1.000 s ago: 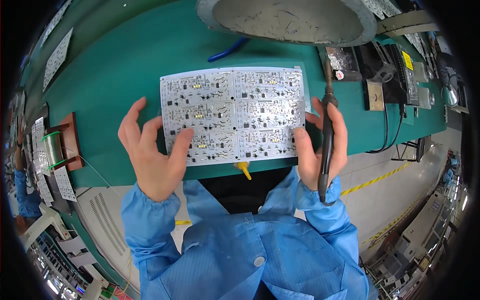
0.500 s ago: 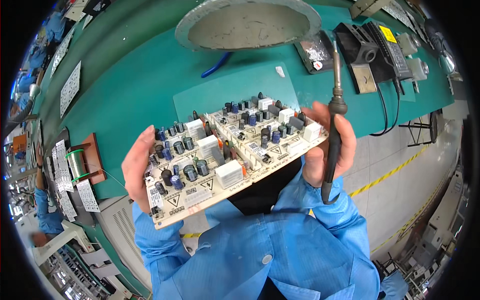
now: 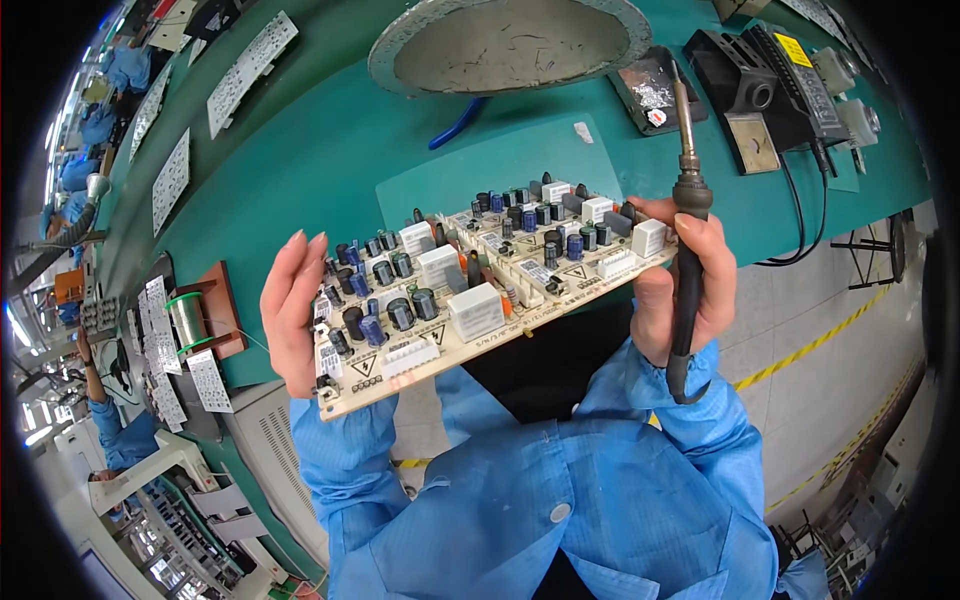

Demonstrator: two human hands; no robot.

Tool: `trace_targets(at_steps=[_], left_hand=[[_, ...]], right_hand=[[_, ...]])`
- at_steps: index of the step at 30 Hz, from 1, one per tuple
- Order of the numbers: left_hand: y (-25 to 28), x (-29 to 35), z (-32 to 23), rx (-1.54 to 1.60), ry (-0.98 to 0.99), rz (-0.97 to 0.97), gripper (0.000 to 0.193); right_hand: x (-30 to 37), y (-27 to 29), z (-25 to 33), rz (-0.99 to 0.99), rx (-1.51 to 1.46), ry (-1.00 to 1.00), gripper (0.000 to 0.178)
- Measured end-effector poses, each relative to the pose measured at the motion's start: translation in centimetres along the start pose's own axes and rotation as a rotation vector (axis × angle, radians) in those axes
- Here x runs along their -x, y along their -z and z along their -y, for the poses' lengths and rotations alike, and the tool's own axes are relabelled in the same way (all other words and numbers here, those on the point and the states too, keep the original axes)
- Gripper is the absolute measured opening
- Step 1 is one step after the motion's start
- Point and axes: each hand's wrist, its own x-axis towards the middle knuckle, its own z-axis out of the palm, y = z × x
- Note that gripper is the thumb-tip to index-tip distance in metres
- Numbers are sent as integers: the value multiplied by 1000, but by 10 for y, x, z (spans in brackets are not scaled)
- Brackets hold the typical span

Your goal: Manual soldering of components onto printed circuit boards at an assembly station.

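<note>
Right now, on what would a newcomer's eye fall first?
A cream rectangular circuit-board panel, crowded with dark cylinders and white blocks, dominates between the left hand and right hand. The right hand also holds a slim black soldering iron. A large grey round-mouthed hood looms at the top centre.

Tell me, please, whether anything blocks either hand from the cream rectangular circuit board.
Nothing visible does: the left hand and right hand hold the board at opposite ends; the slim black-handled soldering iron is beside it.
</note>
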Motion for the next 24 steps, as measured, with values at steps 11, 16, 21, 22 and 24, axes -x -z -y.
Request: trace_targets(at_steps=[11,16,21,22,24], left_hand=[[-6,9,9,42,91,-2,47],[-6,11,12,127,86,15,33],[-7,12,9,100,83,14,33],[-8,12,8,103,84,15,33],[-9,12,10,104,84,17,34]], right_hand=[[-1,-7,4,37,34,18,55],[0,-9,5,30,28,12,56],[2,-8,5,31,1,-5,58],[2,-7,5,29,0,-6,58],[2,-6,5,50,3,-15,58]])
